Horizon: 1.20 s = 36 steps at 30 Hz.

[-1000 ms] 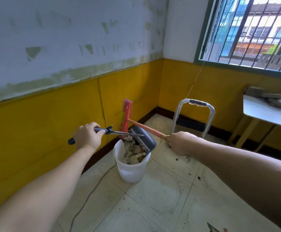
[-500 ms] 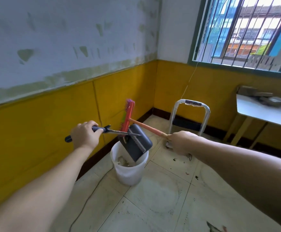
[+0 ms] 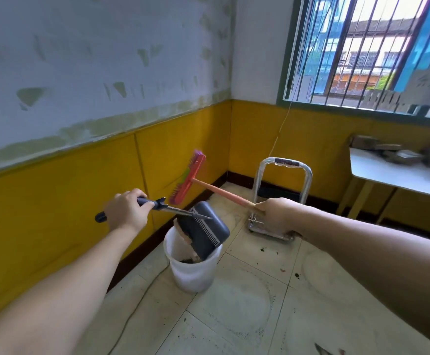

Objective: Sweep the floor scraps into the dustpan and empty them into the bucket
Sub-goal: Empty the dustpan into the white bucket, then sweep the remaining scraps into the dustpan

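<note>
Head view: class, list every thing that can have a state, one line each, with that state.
dustpan: tipped steeply, mouth down into the bucket.
bucket: upright on the floor, dark scraps inside.
broom: lifted off the floor, head up.
left hand: grips the dustpan handle.
right hand: grips the broom handle.
floor: dark specks on it.

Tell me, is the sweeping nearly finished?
Partly. Done: some scraps lie at the bottom of the bucket. In hand: the left hand holds the dustpan tipped steeply over the bucket, with a brownish piece at its edge; the right hand holds the broom raised. Left: dark crumbs dot the tiles by the bucket, so more sweeping looks needed.
</note>
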Tool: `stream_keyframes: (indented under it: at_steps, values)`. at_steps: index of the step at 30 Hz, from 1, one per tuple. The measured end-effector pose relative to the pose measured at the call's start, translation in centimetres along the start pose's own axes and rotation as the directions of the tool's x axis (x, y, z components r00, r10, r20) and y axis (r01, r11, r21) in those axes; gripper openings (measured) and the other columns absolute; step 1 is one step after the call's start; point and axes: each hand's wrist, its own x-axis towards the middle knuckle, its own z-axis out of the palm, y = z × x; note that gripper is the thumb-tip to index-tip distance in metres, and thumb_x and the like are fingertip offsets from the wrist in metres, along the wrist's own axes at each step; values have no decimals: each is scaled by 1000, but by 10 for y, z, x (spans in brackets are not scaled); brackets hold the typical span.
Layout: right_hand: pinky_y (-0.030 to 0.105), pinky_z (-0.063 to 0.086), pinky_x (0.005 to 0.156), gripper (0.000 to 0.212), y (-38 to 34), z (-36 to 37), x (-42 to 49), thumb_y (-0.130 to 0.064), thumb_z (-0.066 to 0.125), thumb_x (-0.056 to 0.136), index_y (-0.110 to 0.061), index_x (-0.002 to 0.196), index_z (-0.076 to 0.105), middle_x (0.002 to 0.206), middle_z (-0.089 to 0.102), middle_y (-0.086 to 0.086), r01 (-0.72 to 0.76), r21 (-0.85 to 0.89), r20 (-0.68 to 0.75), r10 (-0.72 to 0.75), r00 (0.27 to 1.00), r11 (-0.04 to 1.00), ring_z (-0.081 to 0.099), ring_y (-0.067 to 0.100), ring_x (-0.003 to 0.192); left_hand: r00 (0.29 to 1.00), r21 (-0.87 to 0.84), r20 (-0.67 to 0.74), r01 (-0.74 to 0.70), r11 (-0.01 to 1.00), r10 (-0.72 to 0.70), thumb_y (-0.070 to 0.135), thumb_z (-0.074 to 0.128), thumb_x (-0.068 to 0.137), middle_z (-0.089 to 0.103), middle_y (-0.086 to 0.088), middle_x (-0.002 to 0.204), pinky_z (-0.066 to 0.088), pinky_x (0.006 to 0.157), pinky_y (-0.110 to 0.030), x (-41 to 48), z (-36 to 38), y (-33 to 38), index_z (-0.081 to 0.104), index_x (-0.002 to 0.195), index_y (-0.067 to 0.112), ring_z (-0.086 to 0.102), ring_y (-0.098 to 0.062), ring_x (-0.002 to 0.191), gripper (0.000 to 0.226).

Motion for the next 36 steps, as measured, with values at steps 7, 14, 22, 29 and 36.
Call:
stream_keyframes:
  at_steps: [7,14,22,29,36]
  values:
    - [18,44,49,36,-1,6,-7,-18,55,92,-20,128,55,85,62,-4,-16,18,1,16,1000,1000,59,8,62,996,-15,-41,78,997,-78,31,69,86,70,-15,88,43,63,-34,1,-10,-5,69,94,7,59,-35,81,25]
    - [19,44,52,32,-11,-3,-10,-14,58,88,-17,120,61,82,61,-3,-26,-7,-26,26,999,1000,57,9,62,976,-31,-78,-208,978,205,28,75,80,72,-13,86,43,67,-38,14,-29,19,73,90,8,60,-35,81,23]
    - [21,48,57,28,-1,-1,-36,-17,52,94,-14,121,60,81,58,-2,-121,39,-12,122,993,992,54,10,62,755,10,-17,-656,755,656,31,74,80,68,-6,74,37,71,-37,23,-55,83,73,84,13,57,-26,76,19]
    - [20,48,51,26,39,23,-65,-18,57,91,-18,117,63,89,65,0,-314,180,-30,324,946,932,63,11,68,488,-94,127,-861,500,864,30,69,83,70,-6,86,37,85,-35,12,-46,135,71,89,14,57,-23,85,17]
    - [20,42,41,30,90,70,-112,-16,52,92,-19,121,59,87,61,0,-497,194,45,499,866,846,60,10,62,198,-167,384,-946,279,902,36,60,91,66,6,105,30,99,-31,-38,0,184,66,104,26,51,-16,104,17]
